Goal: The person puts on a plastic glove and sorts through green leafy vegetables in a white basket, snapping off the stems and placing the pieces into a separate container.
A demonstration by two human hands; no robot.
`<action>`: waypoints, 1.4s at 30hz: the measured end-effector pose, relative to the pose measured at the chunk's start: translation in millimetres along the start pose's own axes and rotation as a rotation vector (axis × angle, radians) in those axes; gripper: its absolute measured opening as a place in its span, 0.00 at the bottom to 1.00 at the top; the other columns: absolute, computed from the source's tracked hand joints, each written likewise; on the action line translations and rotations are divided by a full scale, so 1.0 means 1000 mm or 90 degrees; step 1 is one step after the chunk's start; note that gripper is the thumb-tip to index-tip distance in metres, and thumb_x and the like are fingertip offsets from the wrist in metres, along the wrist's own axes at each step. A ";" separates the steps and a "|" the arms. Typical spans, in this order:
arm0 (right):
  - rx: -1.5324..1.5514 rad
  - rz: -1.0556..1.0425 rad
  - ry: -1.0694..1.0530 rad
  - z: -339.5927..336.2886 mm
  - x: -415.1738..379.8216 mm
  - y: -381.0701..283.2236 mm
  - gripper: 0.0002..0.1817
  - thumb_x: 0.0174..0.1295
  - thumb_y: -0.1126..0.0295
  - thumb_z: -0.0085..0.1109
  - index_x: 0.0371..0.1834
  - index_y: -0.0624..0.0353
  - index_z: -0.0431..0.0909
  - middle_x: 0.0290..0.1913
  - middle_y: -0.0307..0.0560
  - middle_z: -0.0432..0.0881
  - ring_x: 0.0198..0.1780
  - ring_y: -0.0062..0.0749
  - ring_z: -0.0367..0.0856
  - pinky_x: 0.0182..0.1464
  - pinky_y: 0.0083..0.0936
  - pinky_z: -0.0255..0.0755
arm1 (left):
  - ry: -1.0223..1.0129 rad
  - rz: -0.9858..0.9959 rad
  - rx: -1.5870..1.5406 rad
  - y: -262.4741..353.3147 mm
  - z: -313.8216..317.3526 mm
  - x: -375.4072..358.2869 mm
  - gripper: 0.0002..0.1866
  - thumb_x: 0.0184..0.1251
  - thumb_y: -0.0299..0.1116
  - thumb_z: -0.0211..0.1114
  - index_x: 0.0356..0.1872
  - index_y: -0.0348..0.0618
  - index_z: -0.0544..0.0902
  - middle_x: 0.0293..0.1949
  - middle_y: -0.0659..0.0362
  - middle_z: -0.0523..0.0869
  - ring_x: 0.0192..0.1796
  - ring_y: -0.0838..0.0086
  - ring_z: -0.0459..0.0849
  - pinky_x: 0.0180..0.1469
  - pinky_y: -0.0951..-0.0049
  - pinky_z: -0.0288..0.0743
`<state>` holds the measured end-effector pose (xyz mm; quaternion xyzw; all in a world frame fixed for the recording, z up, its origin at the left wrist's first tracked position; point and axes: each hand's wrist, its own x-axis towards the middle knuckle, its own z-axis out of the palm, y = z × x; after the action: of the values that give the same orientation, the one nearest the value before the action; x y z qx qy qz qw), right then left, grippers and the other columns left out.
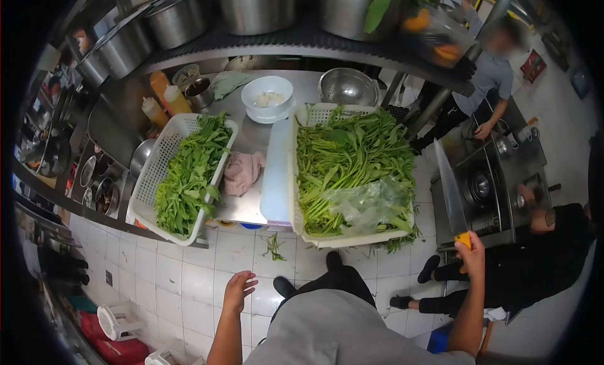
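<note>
My right hand [472,257] is closed round the yellow handle of a large kitchen knife [450,192], its long blade pointing up and away from me. Lower down on the other side, my left hand [239,291] hangs in the air with fingers loosely bent and nothing in it. Ahead of me a big white basket [293,176] is heaped with leafy greens [362,157], and a clear plastic bag [371,204] lies on them. A smaller white basket [146,176] to the left also holds leafy greens [192,176]. Between the baskets are a pale blue cutting board [275,176] and a pink cloth [242,173].
White bowls [267,94], a metal colander [348,87] and sauce bottles [154,110] stand at the back of the steel table. An overhead shelf [283,47] carries several metal pots. One person in black [535,258] is close on my right; another [487,82] stands beyond. Scraps [274,247] litter the floor.
</note>
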<state>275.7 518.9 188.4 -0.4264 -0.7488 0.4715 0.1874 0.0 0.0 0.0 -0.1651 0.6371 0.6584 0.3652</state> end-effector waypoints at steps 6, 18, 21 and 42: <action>-0.207 0.061 -0.031 -0.052 0.112 0.082 0.15 0.51 0.69 0.68 0.39 0.61 0.77 0.28 0.41 0.78 0.28 0.25 0.78 0.31 0.24 0.71 | 0.048 0.035 0.072 0.012 0.057 0.008 0.15 0.68 0.42 0.58 0.48 0.43 0.77 0.47 0.57 0.83 0.48 0.67 0.83 0.47 0.68 0.74; -0.456 -0.530 -0.206 0.039 0.425 0.041 0.22 0.50 0.65 0.65 0.51 0.54 0.76 0.41 0.52 0.81 0.42 0.52 0.80 0.43 0.41 0.74 | 0.152 0.045 0.329 -0.037 0.190 -0.008 0.14 0.66 0.37 0.60 0.41 0.34 0.81 0.39 0.52 0.86 0.41 0.71 0.86 0.43 0.76 0.76; -0.497 -0.598 -0.239 0.070 0.460 0.024 0.23 0.49 0.62 0.67 0.50 0.51 0.77 0.44 0.47 0.81 0.43 0.45 0.82 0.45 0.39 0.76 | 0.198 0.087 0.303 -0.055 0.199 -0.021 0.14 0.66 0.35 0.60 0.43 0.33 0.80 0.39 0.53 0.86 0.39 0.71 0.86 0.44 0.75 0.77; -0.369 -0.690 -0.317 0.196 0.426 -0.063 0.11 0.57 0.64 0.55 0.40 0.55 0.79 0.41 0.48 0.82 0.46 0.47 0.80 0.46 0.39 0.75 | 0.236 0.183 0.600 -0.052 0.209 -0.040 0.14 0.71 0.38 0.54 0.49 0.41 0.80 0.37 0.53 0.87 0.40 0.68 0.83 0.46 0.70 0.74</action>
<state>-128.4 746.8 95.9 0.0991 -0.9748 0.1746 0.0973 114.6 186.0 18.0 -0.0075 0.9343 0.3036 0.1868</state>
